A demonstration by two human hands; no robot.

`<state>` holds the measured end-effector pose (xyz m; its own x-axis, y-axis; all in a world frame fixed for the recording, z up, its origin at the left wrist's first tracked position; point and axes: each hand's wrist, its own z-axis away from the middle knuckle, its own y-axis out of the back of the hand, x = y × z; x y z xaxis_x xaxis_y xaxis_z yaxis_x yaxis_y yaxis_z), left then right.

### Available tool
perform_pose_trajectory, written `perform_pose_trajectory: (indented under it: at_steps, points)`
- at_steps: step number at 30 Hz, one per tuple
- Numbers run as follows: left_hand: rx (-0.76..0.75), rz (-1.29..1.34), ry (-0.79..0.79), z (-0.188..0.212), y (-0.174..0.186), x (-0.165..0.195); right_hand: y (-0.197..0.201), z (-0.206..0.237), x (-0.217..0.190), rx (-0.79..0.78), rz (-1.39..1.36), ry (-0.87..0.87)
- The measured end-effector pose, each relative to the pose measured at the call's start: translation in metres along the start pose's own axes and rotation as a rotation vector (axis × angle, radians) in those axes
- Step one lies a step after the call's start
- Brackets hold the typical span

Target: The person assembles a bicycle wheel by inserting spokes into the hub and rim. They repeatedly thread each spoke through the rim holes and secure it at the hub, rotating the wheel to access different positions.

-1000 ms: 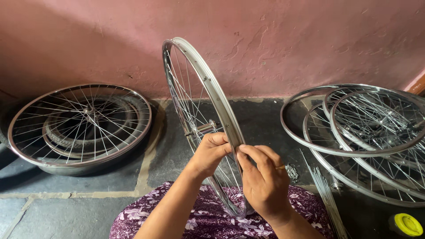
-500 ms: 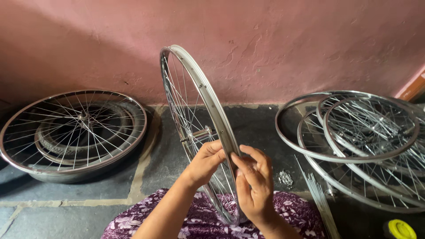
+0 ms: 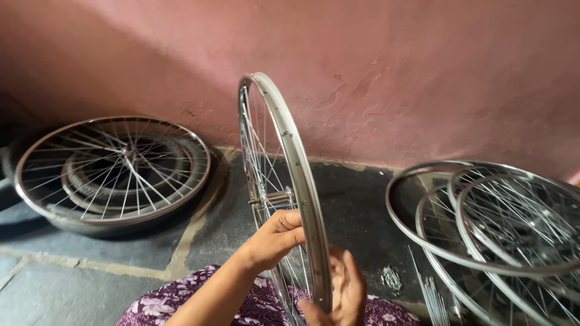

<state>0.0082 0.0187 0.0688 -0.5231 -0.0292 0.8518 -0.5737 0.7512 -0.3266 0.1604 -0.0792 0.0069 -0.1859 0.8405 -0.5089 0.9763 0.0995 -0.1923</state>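
Observation:
A silver bicycle wheel rim [image 3: 289, 151] with thin spokes stands upright on edge in front of me, its hub [image 3: 272, 197] at mid height. My left hand [image 3: 273, 239] grips the rim from the left side, fingers curled against its inner edge. My right hand [image 3: 344, 293] is on the right side of the rim lower down, fingers spread and palm toward the metal; whether it grips the rim I cannot make out. A purple flowered cloth [image 3: 254, 305] covers my lap beneath the wheel.
A stack of spoked wheels [image 3: 115, 172] lies flat on the stone floor at the left. Several more rims [image 3: 501, 235] lie overlapped at the right. Loose spokes [image 3: 432, 293] and a small pile of nipples [image 3: 391, 279] lie by them. A pink wall [image 3: 362, 72] is behind.
The view has shifted, so the upright wheel sits more to the centre. My right hand has dropped lower along the rim and opened its fingers; my left hand keeps its hold.

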Motion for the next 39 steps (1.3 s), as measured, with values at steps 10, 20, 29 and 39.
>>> perform_pose_trajectory:
  at_steps: [10, 20, 29, 39]
  points:
    - [0.038, 0.012, 0.023, 0.015, 0.0, 0.003, 0.07, 0.115, 0.08, 0.028, -0.464, -0.684]
    - [0.038, -0.047, -0.083, 0.021, -0.005, 0.015, 0.081, 0.115, 0.064, 0.025, -0.404, -1.115]
    - [0.272, -0.249, -0.05, 0.019, -0.042, 0.029, 0.033, 0.096, 0.026, -0.105, -0.087, -0.274]
    - [0.285, 0.058, -0.138, 0.033, -0.024, 0.007, 0.037, 0.106, 0.036, -0.189, -0.018, -0.306]
